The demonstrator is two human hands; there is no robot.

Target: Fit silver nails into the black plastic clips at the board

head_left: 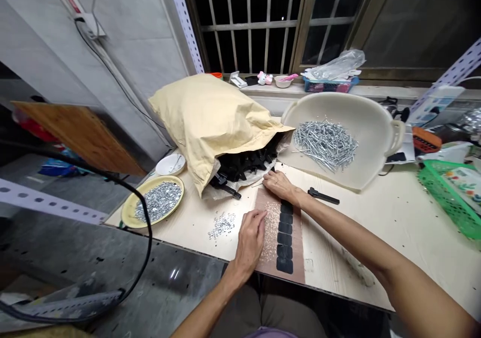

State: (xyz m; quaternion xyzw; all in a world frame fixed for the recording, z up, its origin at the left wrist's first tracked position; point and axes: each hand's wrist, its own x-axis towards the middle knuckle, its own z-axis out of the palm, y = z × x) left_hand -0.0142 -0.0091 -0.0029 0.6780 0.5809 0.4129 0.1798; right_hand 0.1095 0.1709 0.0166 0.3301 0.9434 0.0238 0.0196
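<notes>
My left hand (pixel 250 240) rests at the left edge of a brown board (pixel 296 273), fingers drawn together over many tiny pale pieces (pixel 271 232); anything between the fingertips is too small to make out. At the board's far end my right hand (pixel 280 185) is closed, its fingertips near a small dark bit by the bag's mouth. What it grips is hidden. A row of black rounded squares (pixel 284 240) lies along the board, partly under my right wrist. Left of the board is a scatter of small shiny metal pieces (pixel 222 225).
A yellowish sack (pixel 214 112) spills black plastic parts (pixel 246 165). Behind stands a white basin (pixel 372 122) with long metal pins (pixel 326 142). A yellow dish (pixel 130 210) holds small metal pieces, beside a white bowl (pixel 171 164). A black part (pixel 323 196) and green basket (pixel 447 197) lie right.
</notes>
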